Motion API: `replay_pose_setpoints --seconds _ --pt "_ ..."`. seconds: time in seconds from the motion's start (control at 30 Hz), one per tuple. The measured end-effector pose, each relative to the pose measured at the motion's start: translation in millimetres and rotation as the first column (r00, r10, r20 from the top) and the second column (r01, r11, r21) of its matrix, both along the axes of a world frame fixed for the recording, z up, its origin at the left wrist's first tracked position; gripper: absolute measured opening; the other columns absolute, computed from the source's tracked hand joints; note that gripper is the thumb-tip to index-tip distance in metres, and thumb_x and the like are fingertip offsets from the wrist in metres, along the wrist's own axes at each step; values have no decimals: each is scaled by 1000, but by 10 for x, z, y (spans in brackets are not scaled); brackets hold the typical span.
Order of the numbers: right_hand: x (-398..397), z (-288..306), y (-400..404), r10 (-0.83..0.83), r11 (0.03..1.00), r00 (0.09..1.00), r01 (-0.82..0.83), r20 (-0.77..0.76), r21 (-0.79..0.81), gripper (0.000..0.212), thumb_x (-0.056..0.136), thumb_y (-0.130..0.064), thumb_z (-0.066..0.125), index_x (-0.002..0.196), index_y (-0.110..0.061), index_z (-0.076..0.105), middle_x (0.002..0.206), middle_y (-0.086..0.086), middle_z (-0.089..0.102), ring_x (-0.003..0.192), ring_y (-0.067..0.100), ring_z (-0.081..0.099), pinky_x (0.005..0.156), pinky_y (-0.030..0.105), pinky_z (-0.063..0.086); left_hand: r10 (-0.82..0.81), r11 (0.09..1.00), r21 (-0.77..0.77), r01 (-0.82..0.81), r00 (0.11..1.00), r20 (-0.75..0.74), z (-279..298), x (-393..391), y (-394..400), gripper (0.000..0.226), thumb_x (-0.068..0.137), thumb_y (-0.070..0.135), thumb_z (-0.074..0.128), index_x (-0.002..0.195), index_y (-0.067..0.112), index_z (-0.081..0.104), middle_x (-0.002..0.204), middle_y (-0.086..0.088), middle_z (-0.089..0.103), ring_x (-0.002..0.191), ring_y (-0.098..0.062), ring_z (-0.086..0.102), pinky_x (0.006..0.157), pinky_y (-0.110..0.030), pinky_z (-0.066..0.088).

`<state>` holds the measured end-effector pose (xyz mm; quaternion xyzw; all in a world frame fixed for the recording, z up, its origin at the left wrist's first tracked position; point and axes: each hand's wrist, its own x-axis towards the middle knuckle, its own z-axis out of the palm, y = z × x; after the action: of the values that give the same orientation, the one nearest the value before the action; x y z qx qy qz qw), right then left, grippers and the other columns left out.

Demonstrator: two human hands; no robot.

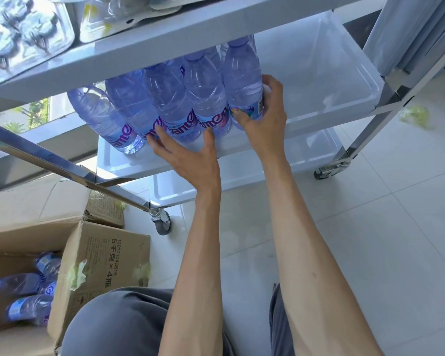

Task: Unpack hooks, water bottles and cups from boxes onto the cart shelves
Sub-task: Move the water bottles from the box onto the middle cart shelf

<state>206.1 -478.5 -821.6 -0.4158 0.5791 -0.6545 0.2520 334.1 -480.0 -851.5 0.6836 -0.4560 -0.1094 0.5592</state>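
2 hands (263,111) clasp shelved bottle row (190,98).

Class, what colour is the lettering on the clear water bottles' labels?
Purple lettering on the clear plastic water bottles, head view.

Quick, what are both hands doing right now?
Left hand: open, spread fingers pressing the middle clear plastic water bottles.
Right hand: gripping the rightmost clear plastic water bottle.

Water bottles (185,98) stand in a row on the middle shelf (332,80) of the cart, toward its left side. Packs of hooks (23,29) lie on the top shelf (165,39) above. A box (100,265) with more bottles (26,294) in it sits on the floor (370,227), left of the cart.
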Motion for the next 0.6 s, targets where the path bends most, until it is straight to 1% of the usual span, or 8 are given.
replay_pose_setpoints --seconds 0.1,0.23,0.33,0.4,0.43,0.5,0.53,0.6 --pt "-1 -54 -12 -14 1000 1000 15 -8 26 67 72 -11 80 131 -12 47 117 -7 64 105 7 64 87 26 56 -34 999 23 33 999 43 -47 -15 1 94 74 50 79 149 12 36 160 -15 18 147 -28 22 107 -37 39" --pt "86 -61 -56 -67 997 997 68 -34 33 66 75 -7 77 135 -7 49 125 6 60 115 15 58 97 29 50 -42 999 34 40 997 60 -62 8 -22 89 75 51 79 147 14 40 160 -14 17 148 -27 21 108 -41 41" --pt "158 -59 -126 -41 995 997 47 -71 87 66 87 -7 66 147 -6 38 136 11 50 128 20 45 105 30 43 -41 998 41 39 997 61 -54 17 -19 88 75 51 79 146 16 41 159 -12 17 147 -26 23 106 -45 45" --pt "149 -36 -136 12 994 999 -17 42 111 71 91 -13 63 152 -6 28 142 7 46 131 13 46 108 30 41 -31 999 38 29 997 66 -47 18 -9 87 75 51 79 145 17 41 159 -10 18 146 -25 26 105 -44 46" --pt "127 -35 -137 21 993 995 -32 94 112 71 90 -18 65 150 -7 30 138 2 49 124 5 52 103 23 44 -28 999 35 25 997 70 -48 19 -3 87 75 51 79 145 17 41 159 -10 19 145 -25 27 103 -43 46" --pt "90 -34 -159 6 994 994 -18 109 108 61 83 -30 73 134 -8 45 120 -7 60 102 -6 60 84 11 47 -22 999 32 20 996 82 -54 21 -3 86 75 52 78 145 17 42 159 -10 19 145 -25 28 102 -43 46" --pt "85 -22 -170 -8 995 996 -2 94 104 58 79 -33 77 124 -8 49 112 -7 63 95 -6 62 78 10 47 -22 999 32 19 996 86 -58 18 -7 86 76 52 78 145 16 42 159 -10 19 145 -25 27 103 -43 46" --pt "90 17 -171 -36 995 997 29 72 95 55 76 -31 79 117 -6 52 106 -2 64 91 0 63 76 14 49 -18 999 32 15 996 88 -61 8 -8 86 77 52 77 145 16 42 159 -11 20 146 -25 26 103 -43 45"
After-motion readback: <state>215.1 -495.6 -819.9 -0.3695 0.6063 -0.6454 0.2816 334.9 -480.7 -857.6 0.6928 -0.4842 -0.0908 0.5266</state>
